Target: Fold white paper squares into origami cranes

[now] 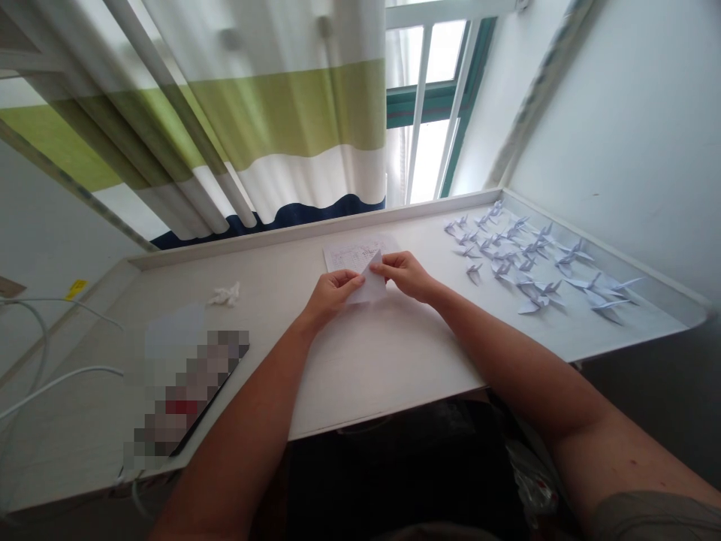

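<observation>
A small folded piece of white paper (372,287) is held up between my two hands, with a pointed corner at its top. My left hand (332,294) pinches its left side between thumb and fingers. On the right edge, near the point, my right hand (406,273) has a pinch grip as well. Behind the folded paper, a sheet with writing or print (349,254) lies flat on the white table (388,368); the hands hide part of it. Many folded paper cranes (526,255) are spread over the table's right side.
A crumpled white tissue (224,294) lies on the left of the table. Nearer is a blurred-out flat object with a dark edge (211,394), beside white cables (67,376). A raised rim (282,234) borders the back, below the curtain (282,113).
</observation>
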A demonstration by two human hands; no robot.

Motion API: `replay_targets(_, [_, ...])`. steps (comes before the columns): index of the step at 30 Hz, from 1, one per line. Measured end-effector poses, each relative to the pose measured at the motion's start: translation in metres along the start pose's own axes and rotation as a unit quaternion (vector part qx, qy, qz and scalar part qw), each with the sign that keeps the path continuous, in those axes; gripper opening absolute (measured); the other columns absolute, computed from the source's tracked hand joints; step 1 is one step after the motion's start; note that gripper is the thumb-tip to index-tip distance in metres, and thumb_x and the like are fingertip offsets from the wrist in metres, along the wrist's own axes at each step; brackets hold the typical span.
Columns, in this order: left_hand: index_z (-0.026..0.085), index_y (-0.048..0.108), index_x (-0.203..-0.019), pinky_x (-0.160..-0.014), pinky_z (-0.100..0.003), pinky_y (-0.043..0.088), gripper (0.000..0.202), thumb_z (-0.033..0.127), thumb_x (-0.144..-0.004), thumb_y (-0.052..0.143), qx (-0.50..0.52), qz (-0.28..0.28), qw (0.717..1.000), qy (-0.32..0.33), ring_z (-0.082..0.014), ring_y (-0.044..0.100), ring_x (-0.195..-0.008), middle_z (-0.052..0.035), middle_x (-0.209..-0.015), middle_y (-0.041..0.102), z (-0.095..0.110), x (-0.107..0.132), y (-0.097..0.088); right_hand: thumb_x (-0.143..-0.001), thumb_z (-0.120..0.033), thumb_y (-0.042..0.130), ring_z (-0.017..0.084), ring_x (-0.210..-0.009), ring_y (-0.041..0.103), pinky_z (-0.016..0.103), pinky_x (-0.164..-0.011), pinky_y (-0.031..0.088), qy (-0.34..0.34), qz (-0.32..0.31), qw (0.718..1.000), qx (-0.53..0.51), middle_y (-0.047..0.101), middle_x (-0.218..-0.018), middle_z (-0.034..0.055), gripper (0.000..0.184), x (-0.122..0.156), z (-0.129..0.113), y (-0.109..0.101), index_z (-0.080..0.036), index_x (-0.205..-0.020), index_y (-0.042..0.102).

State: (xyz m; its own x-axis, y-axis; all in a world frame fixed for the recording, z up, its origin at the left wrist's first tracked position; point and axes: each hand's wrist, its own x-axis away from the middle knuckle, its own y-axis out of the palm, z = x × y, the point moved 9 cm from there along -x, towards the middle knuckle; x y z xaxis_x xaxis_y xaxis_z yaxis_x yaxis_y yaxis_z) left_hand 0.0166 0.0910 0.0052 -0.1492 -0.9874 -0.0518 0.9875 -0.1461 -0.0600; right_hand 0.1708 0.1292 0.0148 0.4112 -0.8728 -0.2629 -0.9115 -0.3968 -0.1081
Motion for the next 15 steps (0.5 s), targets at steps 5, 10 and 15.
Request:
replay_targets(5, [0.016,0.08,-0.083,-0.063,-0.028,0.053,0.055,0.068,-0.068,0.09,0.002,0.01,1.0,0.017,-0.0176,0.066,-0.069,-0.0053,-0.078,0.076,0.0,-0.002,-0.002,-0.081,-0.074,0.078,0.012,-0.061,0.055,0.027,-0.06,0.047,0.021,-0.004,1.0,-0.008,0.062,-0.062,-0.0005,0.059,0.001,-0.001,-0.001,-0.017,-0.068,0.069])
replay_targets(10, [0.015,0.077,-0.08,-0.055,-0.025,0.047,0.058,0.073,-0.075,0.083,-0.019,0.079,0.994,0.069,-0.0155,0.065,-0.061,-0.0055,-0.067,0.073,0.006,-0.006,-0.019,-0.073,-0.074,0.084,0.016,-0.065,0.068,0.03,-0.067,0.058,0.062,-0.045,0.994,-0.077,0.073,-0.073,0.004,0.06,0.004,-0.004,0.009,-0.015,-0.078,0.075])
replay_targets(15, [0.017,0.072,-0.084,-0.044,-0.025,0.041,0.064,0.08,-0.078,0.076,-0.024,0.082,0.995,0.059,-0.0133,0.056,-0.04,-0.0008,-0.05,0.063,0.007,-0.002,-0.017,-0.068,-0.069,0.09,0.018,-0.065,0.072,0.031,-0.066,0.059,0.082,-0.045,0.992,-0.082,0.079,-0.077,0.0097,0.057,0.005,-0.003,0.009,-0.014,-0.078,0.076])
